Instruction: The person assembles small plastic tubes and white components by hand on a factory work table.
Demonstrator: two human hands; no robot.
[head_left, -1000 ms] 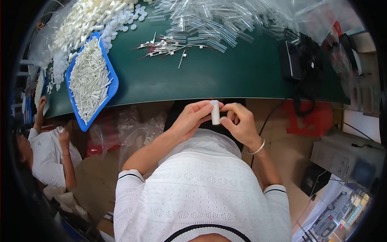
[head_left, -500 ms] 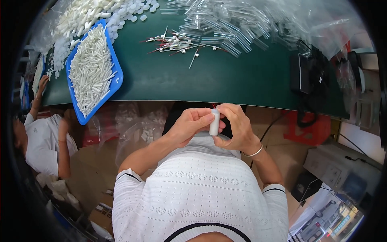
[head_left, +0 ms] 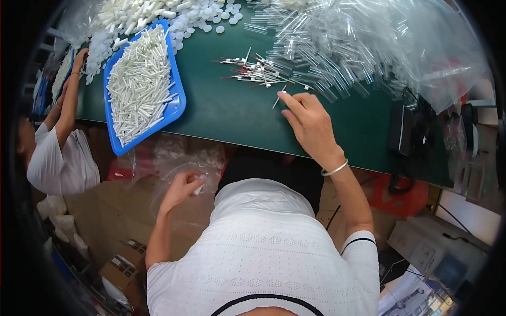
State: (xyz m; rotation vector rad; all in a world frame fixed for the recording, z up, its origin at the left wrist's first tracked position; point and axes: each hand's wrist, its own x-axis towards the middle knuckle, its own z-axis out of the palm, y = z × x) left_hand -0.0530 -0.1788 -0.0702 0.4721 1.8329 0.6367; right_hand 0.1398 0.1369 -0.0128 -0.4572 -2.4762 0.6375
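My left hand (head_left: 182, 190) is lowered beside the clear plastic bag (head_left: 179, 210) below the table edge. Its fingers are closed around a white cylinder (head_left: 198, 189), mostly hidden by them. Over the table, my right hand (head_left: 312, 122) reaches forward with thumb and index finger apart, holding nothing I can see. Its index fingertip is at a thin rod-like part (head_left: 276, 101) lying apart from the others. Just beyond lies a loose pile of thin rod-like parts with white collars and red wires (head_left: 258, 71).
A blue tray (head_left: 178, 102) full of short white tubes stands on the green table (head_left: 226, 118). White discs (head_left: 184, 26) and plugs lie behind it, clear tubes (head_left: 327, 68) and plastic bags (head_left: 443, 68) at the back right. A black box (head_left: 401, 129) is at right. A co-worker's arm (head_left: 66, 105) shows at left.
My hands have come apart. The left took the white cylinder down and left toward the plastic bag; the right let go of it and moved up over the table to the thin parts.
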